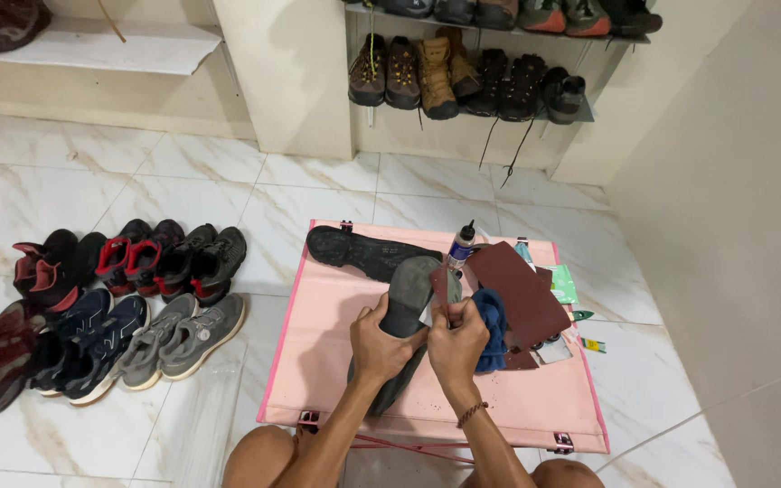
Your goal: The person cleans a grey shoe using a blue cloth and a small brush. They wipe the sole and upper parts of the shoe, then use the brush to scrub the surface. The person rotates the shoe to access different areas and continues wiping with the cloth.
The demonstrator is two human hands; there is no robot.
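Note:
My left hand (381, 343) grips a dark shoe (409, 294) that lies sole up on the pink folding table (327, 361). My right hand (456, 342) pinches a small brownish piece of sandpaper (440, 287) against the shoe's sole. A blue cloth (492, 321) lies just right of my right hand. The second dark shoe (368, 253) rests sole up at the table's far side. A small glue bottle (461, 246) with a black cap stands beside it.
Reddish-brown sandpaper sheets (526, 289) and small packets (564, 282) lie on the table's right part. Several pairs of sneakers (128, 298) sit on the tiled floor to the left. A wall rack (472, 77) holds more shoes. A wall (734, 226) stands close on the right.

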